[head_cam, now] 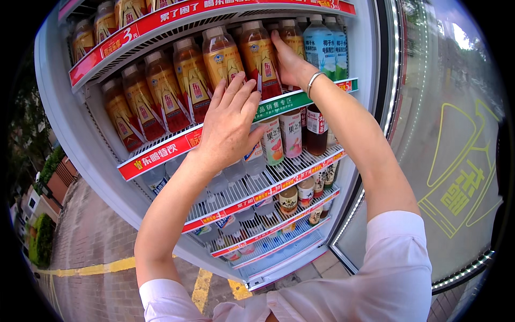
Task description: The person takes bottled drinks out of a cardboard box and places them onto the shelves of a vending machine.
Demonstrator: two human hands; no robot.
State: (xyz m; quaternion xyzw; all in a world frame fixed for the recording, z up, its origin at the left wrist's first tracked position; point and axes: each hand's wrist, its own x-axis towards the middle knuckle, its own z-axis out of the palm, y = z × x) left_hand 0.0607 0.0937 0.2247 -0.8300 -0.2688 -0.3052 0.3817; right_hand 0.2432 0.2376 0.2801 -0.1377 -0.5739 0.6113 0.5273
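Note:
A row of yellow-labelled drink bottles (197,80) stands on an upper shelf of a display refrigerator (100,177). My left hand (233,116) lies over the shelf's front edge, fingers apart, its fingertips in front of a bottle (223,54). Further right, my right hand (287,60), with a bracelet at the wrist, reaches between two bottles. Its thumb side is by the right side of one bottle (259,56); another bottle (291,36) is partly behind the hand. Whether the right hand grips a bottle is not clear. Blue coconut-water bottles (320,44) stand beside it.
The glass door (438,153) stands open at the right. Lower wire shelves (277,173) hold cartons (290,135), a dark drink bottle (316,133) and other bottles. Red and green strips edge the shelves. More bottles (105,22) stand above. Paving (96,225) with yellow lines lies at the left.

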